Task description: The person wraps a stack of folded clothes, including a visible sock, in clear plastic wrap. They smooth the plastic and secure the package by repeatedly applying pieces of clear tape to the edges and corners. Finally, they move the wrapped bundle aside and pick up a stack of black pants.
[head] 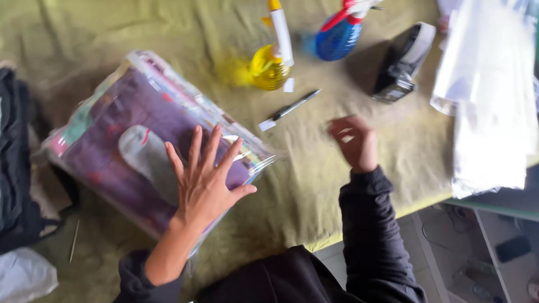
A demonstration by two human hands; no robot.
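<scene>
Toward the left edge of the olive cloth-covered table [314, 168], the left hand [205, 179] lies flat, fingers spread, on a clear plastic-bagged purple garment [129, 140] lying diagonally; the right hand [355, 143] hovers half-curled, empty, well apart to its right.

I have just one view, from the camera on my head, looking steeply down and a little forward over the olive-green cloth [314, 168] on the table, close enough that my forearms fill the lower half. The picture sits tilted, so the table's near edge runs slantwise at the lower right with floor showing beyond it. My left hand [205, 182] and right hand [353, 140] lie near the middle, the spray bottles [269, 67] at the top edge.
</scene>
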